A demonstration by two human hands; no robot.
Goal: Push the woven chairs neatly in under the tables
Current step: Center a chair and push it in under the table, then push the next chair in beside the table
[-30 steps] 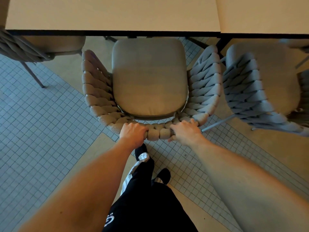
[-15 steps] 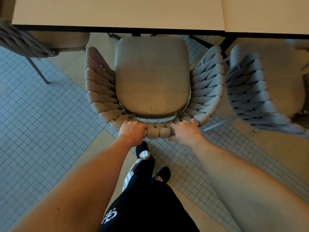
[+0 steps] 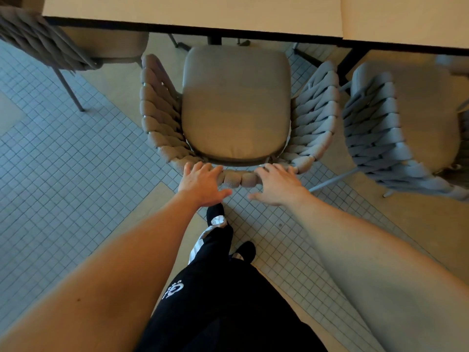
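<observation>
A woven chair [image 3: 236, 102] with a tan seat cushion faces the light-topped table [image 3: 193, 13], its front edge just short of the table's dark rim. My left hand [image 3: 201, 182] lies on the top of the woven backrest with the fingers spread and straight. My right hand [image 3: 275, 184] is beside it on the same rail, fingers also extended and loose, thumb hanging free below. Neither hand grips the weave.
A second woven chair [image 3: 396, 128] stands close on the right, under the neighbouring table [image 3: 406, 19]. A third chair [image 3: 58, 44] is at the far left. My legs in dark trousers [image 3: 218, 288] stand behind the chair on the tiled floor.
Both hands have uncurled from their grip on the backrest and now lie open on it. The chair sits slightly farther from me than before.
</observation>
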